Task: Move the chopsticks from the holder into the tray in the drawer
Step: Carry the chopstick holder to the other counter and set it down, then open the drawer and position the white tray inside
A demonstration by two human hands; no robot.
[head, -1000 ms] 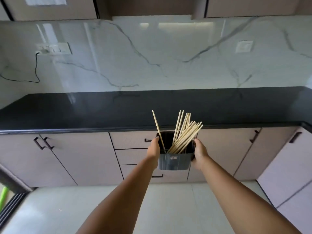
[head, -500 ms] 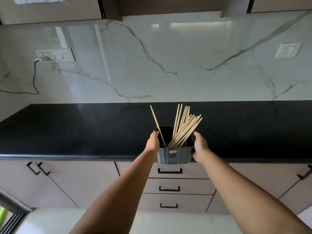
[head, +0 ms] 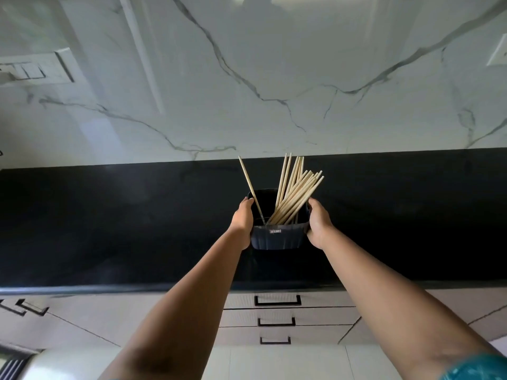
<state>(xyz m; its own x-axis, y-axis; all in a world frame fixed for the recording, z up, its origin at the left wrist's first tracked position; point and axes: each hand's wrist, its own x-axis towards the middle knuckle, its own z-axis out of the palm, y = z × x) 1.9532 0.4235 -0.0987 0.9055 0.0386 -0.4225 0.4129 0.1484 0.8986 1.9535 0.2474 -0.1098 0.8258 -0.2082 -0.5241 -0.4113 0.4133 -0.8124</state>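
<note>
Chopsticks (head: 295, 196) stand in a dark holder (head: 278, 237), most leaning right in a bundle, 1 apart leaning left.

Head view:
- Left hand (head: 242, 224) grips the holder's left wall; right hand (head: 318, 227) grips its right wall. Fingers of both curl round the sides; fingertips on the far side are hidden.
- Holder is over the black counter (head: 109, 229); cannot tell whether its base touches the surface.
- 3 drawers (head: 277, 311) sit below the counter edge, all closed. No tray in view.

Step in hand (est.): setting the holder down on the counter, approx. above the drawers; no chopsticks moved yet.

Next move req.: release 1 hand, pull a drawer handle to expose the tray, then lift chopsticks out by the upper ends. Keep holder upright, else loose sticks spill.
</note>
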